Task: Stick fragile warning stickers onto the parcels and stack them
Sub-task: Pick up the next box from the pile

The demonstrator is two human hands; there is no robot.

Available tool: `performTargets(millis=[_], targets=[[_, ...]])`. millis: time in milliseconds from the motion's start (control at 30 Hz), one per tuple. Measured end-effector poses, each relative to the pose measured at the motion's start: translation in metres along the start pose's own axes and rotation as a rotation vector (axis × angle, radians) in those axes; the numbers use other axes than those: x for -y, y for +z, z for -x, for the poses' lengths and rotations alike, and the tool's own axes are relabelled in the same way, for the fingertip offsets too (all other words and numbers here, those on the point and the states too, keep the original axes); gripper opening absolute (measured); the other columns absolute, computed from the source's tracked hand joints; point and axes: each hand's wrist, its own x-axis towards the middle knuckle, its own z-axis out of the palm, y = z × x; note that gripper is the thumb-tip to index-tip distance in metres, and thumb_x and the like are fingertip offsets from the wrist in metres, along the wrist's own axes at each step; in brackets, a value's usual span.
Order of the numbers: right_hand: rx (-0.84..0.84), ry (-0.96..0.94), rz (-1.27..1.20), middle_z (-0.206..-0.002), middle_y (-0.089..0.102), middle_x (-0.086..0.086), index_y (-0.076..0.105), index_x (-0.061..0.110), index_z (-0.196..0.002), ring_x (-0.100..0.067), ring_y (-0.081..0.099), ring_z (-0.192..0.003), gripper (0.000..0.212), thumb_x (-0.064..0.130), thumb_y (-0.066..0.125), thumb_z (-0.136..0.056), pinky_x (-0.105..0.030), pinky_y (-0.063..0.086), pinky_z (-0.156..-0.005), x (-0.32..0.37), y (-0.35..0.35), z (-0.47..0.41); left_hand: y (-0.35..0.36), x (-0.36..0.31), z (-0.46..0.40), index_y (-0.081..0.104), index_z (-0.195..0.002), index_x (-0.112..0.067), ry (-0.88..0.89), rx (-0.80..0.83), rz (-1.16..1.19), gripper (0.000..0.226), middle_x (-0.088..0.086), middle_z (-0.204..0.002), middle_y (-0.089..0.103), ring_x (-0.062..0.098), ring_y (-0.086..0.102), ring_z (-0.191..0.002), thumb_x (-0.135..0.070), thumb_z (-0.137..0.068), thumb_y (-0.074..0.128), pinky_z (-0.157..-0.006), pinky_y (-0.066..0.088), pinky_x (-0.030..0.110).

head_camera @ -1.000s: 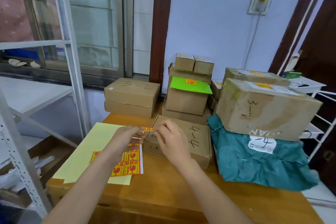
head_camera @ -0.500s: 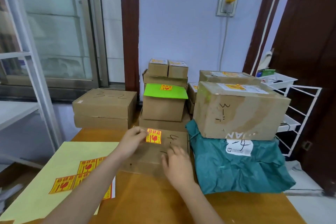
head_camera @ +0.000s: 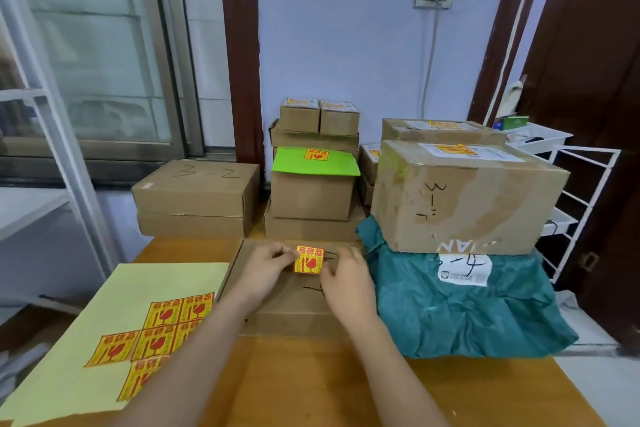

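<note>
Table, wood, carrying closed cardboard parcels; contents of none visible. Flat box at front centre, lid shut, black handwriting on top. Behind it to the left, two flat boxes stacked, the upper one marked "3-2". Centre rear, a stack of boxes with a green sheet bearing a sticker, and two small boxes side by side at the top. To the right, a large box marked "3-1", a sticker on its white label, resting on a teal bag with a white label. Sticker: square, yellow with red print, a broken-glass symbol beneath a row of characters; lies on the far part of the flat box's lid, between the two hands. Sticker sheet: pale yellow backing at front left of the table, several like stickers remaining in a cluster. Left hand: fingers curled, tips pinching the sticker's left edge. Right hand: fingers loosely bent, tips at the sticker's right edge and resting on the lid; whether they pinch or only press cannot be told.
</note>
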Motion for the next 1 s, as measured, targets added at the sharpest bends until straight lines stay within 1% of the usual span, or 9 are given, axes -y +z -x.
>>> performTargets(millis=[67,133,233,300,400,500,633,800,1000], targets=[[0.032,0.066,-0.03,-0.123,0.05,-0.012,0.056,0.001,-0.119,-0.026,0.05,-0.113,0.031,0.021,0.047,-0.096,-0.035,0.044,-0.095,0.001,0.004,-0.015,0.0,0.002,0.0,0.068,-0.08,-0.007,0.002,0.004,0.015,0.023,0.003,-0.083,0.067,0.016,0.058,-0.083,-0.02,-0.095,0.056,-0.079,0.041,0.029],[0.083,0.123,-0.12,-0.121,0.054,-0.014,0.062,0.0,-0.111,-0.026,0.053,-0.11,0.03,0.021,0.047,-0.096,-0.033,0.045,-0.093,-0.001,0.008,-0.024,0.0,0.004,0.0,0.069,-0.081,-0.011,-0.004,-0.013,0.05,0.023,0.002,-0.086,0.068,0.015,0.06,-0.087,-0.021,-0.095,0.054,-0.082,0.042,0.03],[0.103,0.14,-0.215,-0.116,0.057,-0.004,0.068,0.007,-0.11,-0.02,0.055,-0.106,0.029,0.023,0.047,-0.097,-0.027,0.044,-0.086,-0.004,0.011,-0.026,-0.001,0.006,-0.001,0.07,-0.082,-0.013,-0.009,-0.037,0.098,0.023,0.003,-0.089,0.069,0.017,0.061,-0.09,-0.021,-0.096,0.053,-0.085,0.044,0.032],[0.124,0.14,-0.235,-0.115,0.055,-0.002,0.068,0.009,-0.111,-0.017,0.053,-0.105,0.03,0.023,0.045,-0.097,-0.025,0.04,-0.082,-0.004,0.011,-0.025,0.0,0.007,-0.002,0.07,-0.084,-0.012,-0.014,-0.054,0.088,0.022,0.002,-0.09,0.068,0.016,0.06,-0.09,-0.02,-0.096,0.053,-0.083,0.044,0.031],[0.126,0.146,-0.306,-0.111,0.056,-0.002,0.068,0.008,-0.102,-0.014,0.051,-0.099,0.028,0.021,0.044,-0.097,-0.024,0.036,-0.077,-0.005,0.01,-0.022,0.002,0.006,-0.003,0.069,-0.084,-0.01,-0.006,-0.071,0.065,0.021,0.002,-0.086,0.068,0.014,0.059,-0.085,-0.018,-0.096,0.054,-0.076,0.043,0.026],[0.124,0.106,-0.262,-0.102,0.055,0.001,0.062,0.017,-0.084,-0.011,0.052,-0.09,0.017,0.025,0.052,-0.095,-0.023,0.038,-0.072,-0.007,0.01,-0.021,0.004,0.005,-0.001,0.068,-0.08,-0.013,-0.006,-0.073,0.027,0.021,0.001,-0.081,0.066,0.013,0.058,-0.081,-0.018,-0.095,0.055,-0.073,0.043,0.026],[0.094,0.088,-0.202,-0.098,0.053,0.003,0.065,0.014,-0.08,-0.012,0.053,-0.088,0.015,0.022,0.06,-0.091,-0.024,0.037,-0.076,-0.008,0.012,-0.022,0.006,0.007,0.0,0.06,-0.069,-0.019,0.015,-0.073,-0.101,0.024,-0.001,-0.077,0.063,0.012,0.056,-0.076,-0.017,-0.093,0.057,-0.063,0.038,0.023],[0.079,0.076,-0.142,-0.1,0.053,-0.001,0.051,0.024,-0.061,-0.011,0.052,-0.086,0.031,0.02,0.061,-0.09,-0.022,0.036,-0.076,-0.008,0.015,-0.023,0.009,0.01,-0.004,0.06,-0.068,-0.015,0.049,-0.098,-0.236,0.023,-0.002,-0.079,0.062,0.012,0.056,-0.079,-0.02,-0.089,0.063,-0.061,0.038,0.022],[0.066,0.066,-0.084,-0.101,0.053,-0.002,0.054,0.022,-0.065,-0.011,0.052,-0.086,0.026,0.019,0.064,-0.088,-0.021,0.037,-0.076,-0.01,0.018,-0.025,0.01,0.012,-0.006,0.061,-0.071,-0.013,0.095,-0.102,-0.345,0.017,-0.002,-0.089,0.058,0.015,0.052,-0.089,-0.02,-0.085,0.068,-0.075,0.041,0.027]])
